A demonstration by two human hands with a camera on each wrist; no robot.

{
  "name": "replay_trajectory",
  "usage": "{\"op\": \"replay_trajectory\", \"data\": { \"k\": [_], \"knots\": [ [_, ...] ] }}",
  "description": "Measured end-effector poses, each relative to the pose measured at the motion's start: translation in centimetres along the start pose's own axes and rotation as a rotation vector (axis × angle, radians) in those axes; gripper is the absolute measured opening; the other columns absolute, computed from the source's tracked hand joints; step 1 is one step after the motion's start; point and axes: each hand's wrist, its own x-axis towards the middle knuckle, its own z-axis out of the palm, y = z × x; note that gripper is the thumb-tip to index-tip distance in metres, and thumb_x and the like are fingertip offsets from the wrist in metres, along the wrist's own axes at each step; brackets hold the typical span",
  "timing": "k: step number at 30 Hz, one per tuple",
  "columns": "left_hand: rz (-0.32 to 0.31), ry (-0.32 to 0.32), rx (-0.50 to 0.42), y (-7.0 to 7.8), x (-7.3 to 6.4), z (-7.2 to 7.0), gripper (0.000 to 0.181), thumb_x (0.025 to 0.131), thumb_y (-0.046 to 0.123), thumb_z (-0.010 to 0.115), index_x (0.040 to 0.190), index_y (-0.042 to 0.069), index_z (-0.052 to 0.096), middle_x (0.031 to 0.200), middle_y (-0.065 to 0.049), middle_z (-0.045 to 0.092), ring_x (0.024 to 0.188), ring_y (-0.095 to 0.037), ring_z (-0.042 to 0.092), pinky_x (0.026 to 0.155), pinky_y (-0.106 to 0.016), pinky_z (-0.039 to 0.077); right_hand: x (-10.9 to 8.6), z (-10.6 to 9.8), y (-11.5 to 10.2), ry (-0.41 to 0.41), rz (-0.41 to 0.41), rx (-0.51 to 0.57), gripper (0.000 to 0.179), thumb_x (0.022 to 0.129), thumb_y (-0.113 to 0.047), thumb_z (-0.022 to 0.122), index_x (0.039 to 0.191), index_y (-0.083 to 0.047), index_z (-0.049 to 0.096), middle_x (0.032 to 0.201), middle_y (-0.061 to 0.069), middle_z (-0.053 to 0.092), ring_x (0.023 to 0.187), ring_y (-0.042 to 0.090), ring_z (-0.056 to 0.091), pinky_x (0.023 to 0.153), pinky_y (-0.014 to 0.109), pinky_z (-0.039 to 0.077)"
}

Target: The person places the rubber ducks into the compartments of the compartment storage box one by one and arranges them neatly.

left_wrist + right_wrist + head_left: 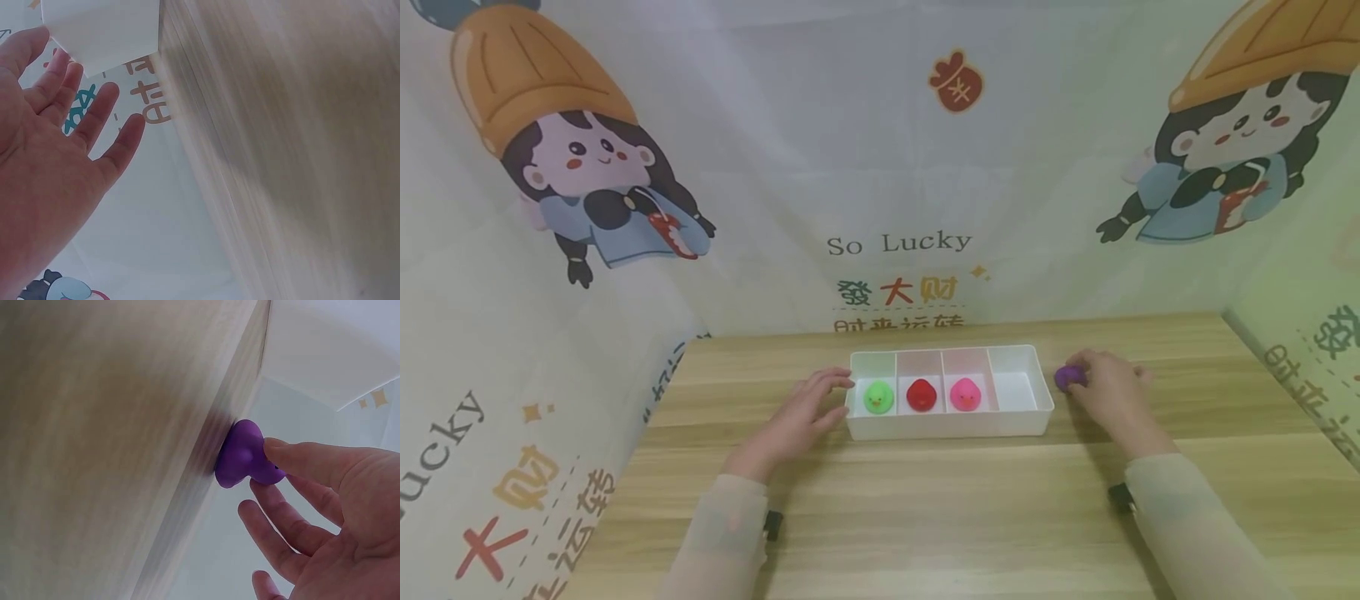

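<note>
A white box (pixel 947 426) with compartments in a row stands on the table. From the left, its compartments hold a green rubber duck (pixel 878 398), a red rubber duck (pixel 921 396) and a pink rubber duck (pixel 966 395); the rightmost holds none. At the box's left end is my left hand (pixel 808 412), fingers spread and loosely bent, with fingertips at or very near the wall. To the right of the box, my right hand (pixel 1108 390) pinches a purple rubber duck (pixel 240 456) between thumb and fingers. The duck's base sits on or just above the tabletop.
The wooden table (pixel 925 517) meets a printed cloth backdrop (pixel 895 175) at its back edge, with more cloth on both sides. Small black devices show at both wrists, such as the left wrist device (pixel 773 525).
</note>
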Motion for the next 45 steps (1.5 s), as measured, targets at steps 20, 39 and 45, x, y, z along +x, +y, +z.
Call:
{"op": "replay_trajectory", "data": {
  "k": [20, 39, 45],
  "knots": [
    [0.002, 0.002, -0.007, 0.1, 0.0, 0.1, 0.04, 0.103, 0.015, 0.063, 0.141, 0.006, 0.054, 0.161, -0.015, 0.042, 0.149, -0.041, 0.036, 0.124, -0.06, 0.031, -0.3, -0.4, -0.1, 0.049, -0.03, 0.027, 0.034, 0.091, -0.006, 0.07, 0.124, 0.002, 0.065, 0.127, 0.03, 0.066, 0.12, 0.052, 0.058, 0.102, 0.077, 0.025],
    [-0.009, -0.001, -0.005, 0.3, -0.1, 0.0, 0.04, 0.103, 0.014, 0.063, 0.14, 0.006, 0.054, 0.161, -0.015, 0.042, 0.15, -0.041, 0.035, 0.124, -0.061, 0.031, -0.7, -1.0, -1.7, 0.09, -0.098, 0.07, 0.033, 0.09, -0.009, 0.072, 0.122, 0.0, 0.067, 0.122, 0.027, 0.07, 0.116, 0.049, 0.061, 0.106, 0.076, 0.022],
    [-0.004, 0.002, -0.01, 0.3, 0.0, 0.0, 0.04, 0.103, 0.013, 0.063, 0.14, 0.005, 0.054, 0.161, -0.016, 0.042, 0.149, -0.041, 0.035, 0.124, -0.061, 0.031, -0.7, -1.2, -2.0, 0.118, -0.116, 0.085, 0.031, 0.09, -0.009, 0.072, 0.12, -0.001, 0.069, 0.119, 0.026, 0.071, 0.114, 0.048, 0.062, 0.103, 0.073, 0.025]
  ]
}}
